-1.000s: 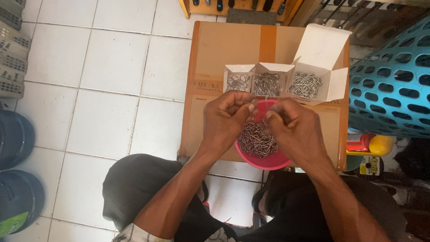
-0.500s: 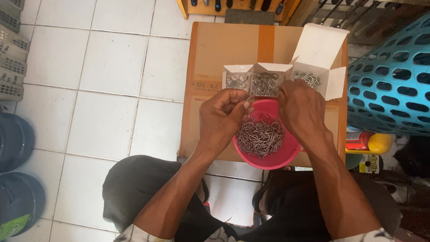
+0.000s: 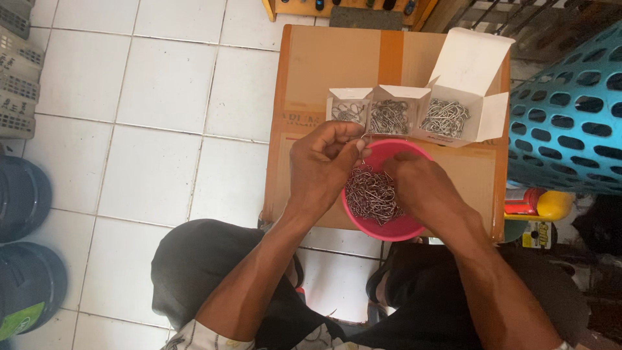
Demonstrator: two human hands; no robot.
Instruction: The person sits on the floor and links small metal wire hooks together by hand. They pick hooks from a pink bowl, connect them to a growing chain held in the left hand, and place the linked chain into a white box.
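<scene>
On top of a flattened brown cardboard carton [image 3: 337, 71] serving as the worktop, a pink bowl [image 3: 395, 228] sits at the near edge, holding a tangled heap of small metal wire hooks [image 3: 370, 194]. Both hands are at this bowl. Left hand [image 3: 324, 165] hovers over the bowl's left rim, fingers curled tight, thumb and fingertips pinched on a single metal hook [image 3: 364, 138] raised just above the heap; the grip is narrow and closed on that piece. Right hand [image 3: 414, 185] lies palm down inside the bowl, its fingers bent into the heap and touching the hooks; whether it actually grips any cannot be told, as the fingertips are hidden among the wire.

Beyond the bowl, three small white cardboard boxes stand in a row, touching side by side. Left box [image 3: 347, 104] holds few hooks, middle box [image 3: 392, 107] is fuller, and right box [image 3: 463, 97], the largest, has its lid flap standing upright and holds a bright pile of hooks.

Surroundings: white tiled floor [image 3: 149, 104] to the left; a teal perforated plastic basket [image 3: 570, 110] at the right edge; a red and yellow bottle [image 3: 538, 204] lying below the basket. Dark round containers [image 3: 23, 194] stand at the far left. The person's knees, in dark clothing, flank the carton's near edge.
</scene>
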